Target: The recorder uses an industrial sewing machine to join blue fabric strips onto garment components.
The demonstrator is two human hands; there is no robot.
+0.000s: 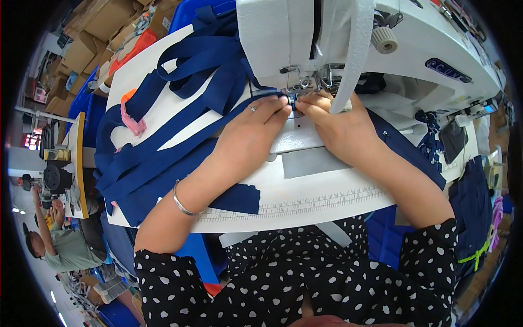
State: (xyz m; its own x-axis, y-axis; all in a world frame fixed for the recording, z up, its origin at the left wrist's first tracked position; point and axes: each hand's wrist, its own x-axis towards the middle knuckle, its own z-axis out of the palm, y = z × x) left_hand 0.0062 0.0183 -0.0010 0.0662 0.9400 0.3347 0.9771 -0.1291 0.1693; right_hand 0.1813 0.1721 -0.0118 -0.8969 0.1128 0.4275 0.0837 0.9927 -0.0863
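A white sewing machine (272,38) stands at the top middle, its presser foot (290,100) low over the metal plate. Just left of that foot, my left hand (253,128) has its fingers closed on a navy fabric strip (215,126). My right hand (340,122) is at the foot's other side, fingers bent together at the cloth there; the fingertips are partly hidden by the machine. More navy strips (131,161) lie in long loops on the white table at left. To the right, navy fabric (406,150) passes beneath my right forearm.
A printed ruler (305,205) runs along the table's front edge. A pink scrap (134,121) rests among the strips. Dark cloth (469,201) hangs at the right. Cardboard boxes (103,22) are piled at the far left, where another person (65,248) works at a separate table.
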